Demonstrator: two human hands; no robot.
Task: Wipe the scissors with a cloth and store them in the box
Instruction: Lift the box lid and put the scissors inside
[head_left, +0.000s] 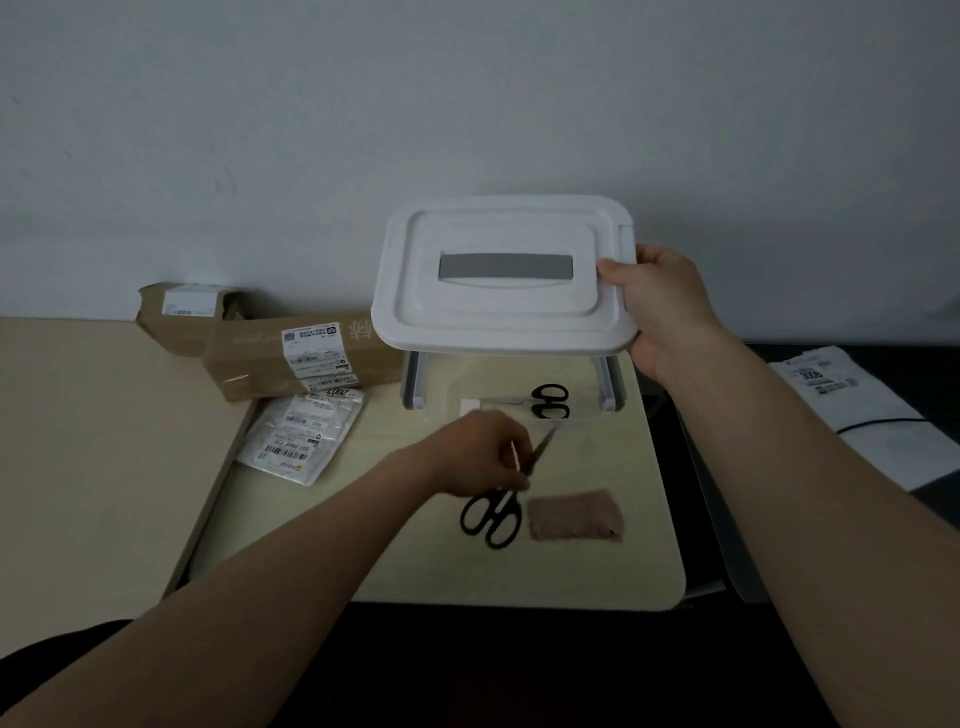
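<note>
Right hand (660, 306) grips lid (498, 317) edge, thumb on top, lid raised over box (415, 387). Left hand (483, 457) pinches scissors (493, 514) near blades, on table (571, 571) just beside cloth (574, 514). Second pair (550, 401) already in box. I judge storing step: next I lift scissors, tips clear of rim, lower inside.

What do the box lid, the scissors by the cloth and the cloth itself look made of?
The lid: white moulded plastic, smooth matte, with a grey inset handle. The scissors: black handles, likely plastic; thin grey blades, probably metal. The cloth: brown fabric, soft and slightly fuzzy by its dull surface; fibre unclear.
</note>
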